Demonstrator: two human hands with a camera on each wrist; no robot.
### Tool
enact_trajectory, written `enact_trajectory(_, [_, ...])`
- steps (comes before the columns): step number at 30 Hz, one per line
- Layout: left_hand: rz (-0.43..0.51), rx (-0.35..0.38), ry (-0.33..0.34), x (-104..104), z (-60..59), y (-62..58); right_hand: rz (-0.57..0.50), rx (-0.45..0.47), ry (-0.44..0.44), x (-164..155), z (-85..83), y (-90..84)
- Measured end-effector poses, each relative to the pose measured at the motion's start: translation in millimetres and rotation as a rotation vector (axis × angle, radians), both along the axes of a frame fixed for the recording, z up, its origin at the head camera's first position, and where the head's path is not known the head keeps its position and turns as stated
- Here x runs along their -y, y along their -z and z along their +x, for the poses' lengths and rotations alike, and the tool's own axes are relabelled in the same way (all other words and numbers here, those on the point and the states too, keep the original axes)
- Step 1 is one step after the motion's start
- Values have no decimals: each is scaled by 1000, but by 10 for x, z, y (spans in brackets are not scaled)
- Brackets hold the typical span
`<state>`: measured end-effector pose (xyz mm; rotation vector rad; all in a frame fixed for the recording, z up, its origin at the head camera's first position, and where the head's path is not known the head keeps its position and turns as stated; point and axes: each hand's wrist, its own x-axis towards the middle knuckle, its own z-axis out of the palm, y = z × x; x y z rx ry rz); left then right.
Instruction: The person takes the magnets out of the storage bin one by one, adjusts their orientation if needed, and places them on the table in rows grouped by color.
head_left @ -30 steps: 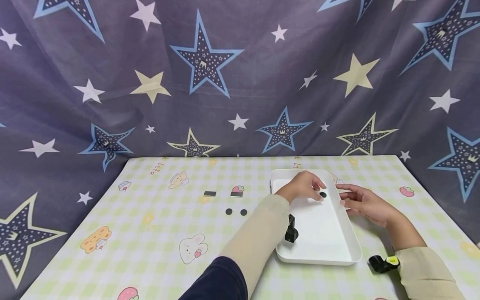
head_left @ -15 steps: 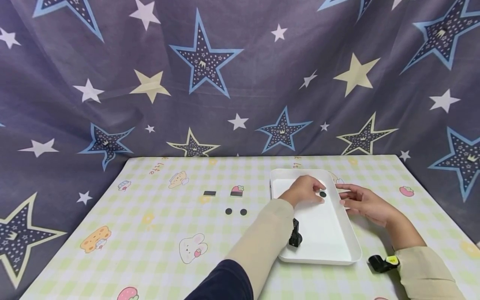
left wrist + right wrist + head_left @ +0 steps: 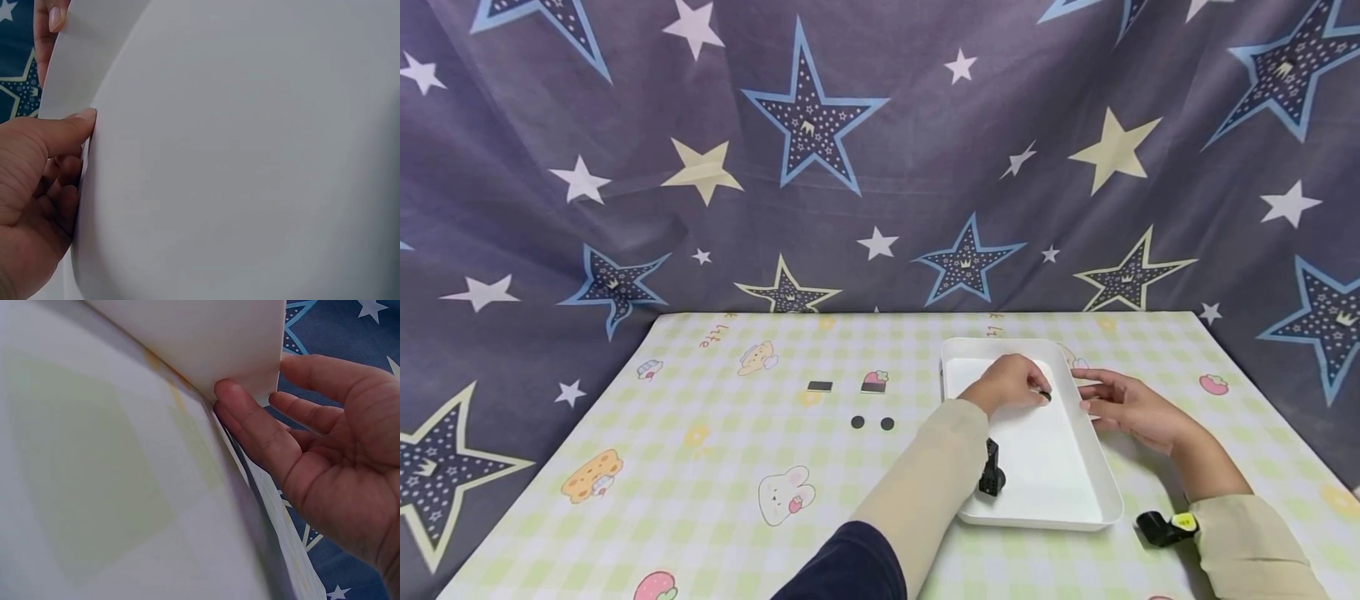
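In the head view a white tray (image 3: 1041, 487) lies on the right half of the table. My left hand (image 3: 1011, 383) reaches inside it and pinches a small black disc (image 3: 1047, 395) near the right wall. Only the disc's edge shows, since the fingers cover the rest; the left wrist view does not show it clearly. Outside the tray, my right hand (image 3: 1133, 410) touches the right wall with its fingers extended. In the right wrist view those fingers (image 3: 259, 428) lie against the white wall at its lower edge.
Two more black discs, a left one (image 3: 857, 422) and a right one (image 3: 887, 423), lie left of the tray. Behind them are two small dark rectangular pieces, one left (image 3: 820, 387) and one right (image 3: 873, 387). A star-patterned cloth (image 3: 895, 158) hangs behind the checked tablecloth (image 3: 700, 500).
My left thumb and fingers have closed together on the black disc, which was lying uncovered between them before. The left forearm has shifted slightly right. My right hand has stayed at the tray wall.
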<state>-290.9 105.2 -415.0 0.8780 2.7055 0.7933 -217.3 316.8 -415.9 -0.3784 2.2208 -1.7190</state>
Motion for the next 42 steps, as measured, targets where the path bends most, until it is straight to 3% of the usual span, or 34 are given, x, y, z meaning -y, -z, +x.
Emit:
enact_trajectory(13, [78,73,69,43,-17,-28,7,-2,1,-4,0,4])
enact_trajectory(22, [94,51,94,94,-24,-54,11,-3,-5,0,-15,20])
enact_trajectory(31, [82,15,162,193,-43,-170,20,-11,-20,13,-10,-5])
enact_trajectory(42, [116,37,172,303,-55,-267,36,-6,-7,7,19,-25])
